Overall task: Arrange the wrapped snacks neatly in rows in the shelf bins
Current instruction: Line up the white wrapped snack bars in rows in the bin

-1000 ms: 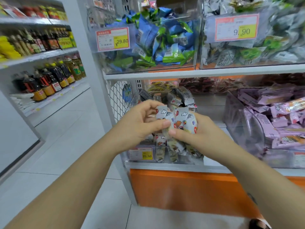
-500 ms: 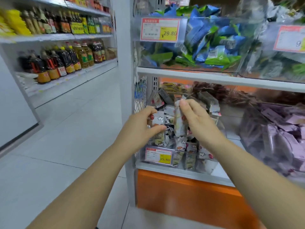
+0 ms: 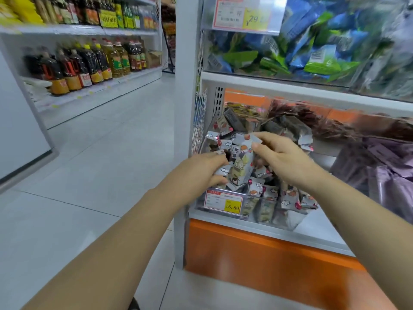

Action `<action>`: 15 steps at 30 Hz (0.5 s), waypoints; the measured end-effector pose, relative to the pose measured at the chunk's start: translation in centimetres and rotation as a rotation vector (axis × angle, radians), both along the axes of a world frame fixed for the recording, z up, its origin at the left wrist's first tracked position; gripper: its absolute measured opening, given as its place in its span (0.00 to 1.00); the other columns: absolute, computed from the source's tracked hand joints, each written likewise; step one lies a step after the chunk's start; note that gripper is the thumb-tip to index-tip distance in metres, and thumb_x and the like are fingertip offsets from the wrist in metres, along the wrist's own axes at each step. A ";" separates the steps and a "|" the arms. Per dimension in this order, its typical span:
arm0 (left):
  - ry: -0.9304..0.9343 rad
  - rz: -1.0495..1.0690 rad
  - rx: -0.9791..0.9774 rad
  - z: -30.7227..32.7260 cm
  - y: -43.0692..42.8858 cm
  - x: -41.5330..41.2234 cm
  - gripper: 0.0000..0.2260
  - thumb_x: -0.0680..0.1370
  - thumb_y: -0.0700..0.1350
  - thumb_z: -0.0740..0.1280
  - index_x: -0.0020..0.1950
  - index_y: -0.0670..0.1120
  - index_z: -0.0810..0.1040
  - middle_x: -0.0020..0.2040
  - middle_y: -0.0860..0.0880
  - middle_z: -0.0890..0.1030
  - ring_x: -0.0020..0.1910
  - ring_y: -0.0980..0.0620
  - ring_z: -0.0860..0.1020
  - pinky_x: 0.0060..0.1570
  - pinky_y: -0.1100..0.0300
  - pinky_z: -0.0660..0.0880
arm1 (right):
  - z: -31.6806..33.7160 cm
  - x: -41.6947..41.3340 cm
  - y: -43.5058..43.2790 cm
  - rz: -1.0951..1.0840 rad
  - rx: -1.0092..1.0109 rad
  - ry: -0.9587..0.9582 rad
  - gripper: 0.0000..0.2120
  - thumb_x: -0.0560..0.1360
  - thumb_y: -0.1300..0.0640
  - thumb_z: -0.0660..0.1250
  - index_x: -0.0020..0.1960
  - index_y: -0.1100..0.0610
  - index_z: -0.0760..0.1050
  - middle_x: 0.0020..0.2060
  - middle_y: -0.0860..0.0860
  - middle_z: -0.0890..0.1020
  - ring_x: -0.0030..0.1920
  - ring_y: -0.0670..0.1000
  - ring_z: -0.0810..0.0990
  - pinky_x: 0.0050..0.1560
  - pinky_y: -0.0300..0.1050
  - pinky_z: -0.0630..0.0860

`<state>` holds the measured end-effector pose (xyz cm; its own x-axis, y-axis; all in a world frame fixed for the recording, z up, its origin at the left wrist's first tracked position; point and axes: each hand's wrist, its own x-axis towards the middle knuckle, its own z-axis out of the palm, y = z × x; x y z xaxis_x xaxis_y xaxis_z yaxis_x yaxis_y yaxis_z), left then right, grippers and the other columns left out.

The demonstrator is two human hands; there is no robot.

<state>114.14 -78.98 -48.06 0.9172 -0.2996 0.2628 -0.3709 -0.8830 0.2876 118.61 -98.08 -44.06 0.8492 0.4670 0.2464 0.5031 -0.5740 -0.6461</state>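
Grey foil printed with cartoon figures and red dots wraps the packet (image 3: 242,162) that stands upright between the two hands, over the front left part of the clear bin (image 3: 250,217) on the low shelf. The right hand (image 3: 283,159) has its grip clamped on the packet's top edge, thumb under and fingers over. The left hand (image 3: 201,173) has its grip curled round lower packets just beside it, at the bin's left side. How many it holds I cannot tell.

By my reckoning the job is well short of half done. Against the bin's front wall a front row (image 3: 266,206) of packets stands on end, some five or six that I can make out through the plastic, and that part looks settled. Behind it lies the heap (image 3: 257,126), tilted every way with dark backs showing. It is too many to count, well over a dozen, and all of it wants standing in rows.

Otherwise I count two hands, one packet lifted, and one price tag (image 3: 223,202) on this bin, reading 15.80. One top bin (image 3: 212,63) holds blue and green packs (image 3: 317,54), loose, under its own tag (image 3: 243,15). To the right, purple packs (image 3: 384,175) lie jumbled too. Farther back sit brown packs (image 3: 312,121), blurred. Across the aisle, bottles (image 3: 89,63) fill the shelves, past counting from here.
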 end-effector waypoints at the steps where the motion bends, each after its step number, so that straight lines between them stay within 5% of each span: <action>1: -0.015 0.007 0.093 -0.1 -0.1 -0.1 0.15 0.79 0.52 0.63 0.62 0.46 0.71 0.53 0.51 0.74 0.52 0.52 0.72 0.50 0.60 0.63 | 0.1 0.0 0.0 0.004 -0.013 0.025 0.12 0.81 0.54 0.57 0.62 0.49 0.73 0.41 0.48 0.80 0.39 0.45 0.80 0.37 0.31 0.73; 4: -0.072 0.032 0.338 -0.2 -0.2 -0.1 0.16 0.80 0.56 0.58 0.64 0.49 0.70 0.59 0.52 0.77 0.59 0.51 0.75 0.72 0.52 0.46 | -0.3 0.3 0.1 0.066 -0.061 0.114 0.12 0.81 0.57 0.57 0.59 0.46 0.75 0.41 0.57 0.80 0.36 0.51 0.79 0.39 0.37 0.73; 7: -0.083 0.050 0.408 -0.1 -0.1 -0.2 0.16 0.80 0.57 0.57 0.64 0.51 0.70 0.59 0.53 0.77 0.61 0.52 0.74 0.73 0.48 0.39 | -1.3 0.5 0.4 0.118 -0.170 0.164 0.10 0.81 0.54 0.58 0.53 0.39 0.74 0.42 0.62 0.78 0.32 0.53 0.69 0.37 0.44 0.67; 15: -0.075 0.046 0.472 -0.7 0.0 0.1 0.13 0.82 0.54 0.54 0.63 0.56 0.74 0.55 0.53 0.81 0.58 0.50 0.77 0.72 0.51 0.40 | -3.1 1.1 1.7 0.154 -0.379 0.282 0.09 0.78 0.57 0.64 0.58 0.53 0.71 0.41 0.47 0.74 0.36 0.44 0.71 0.39 0.37 0.69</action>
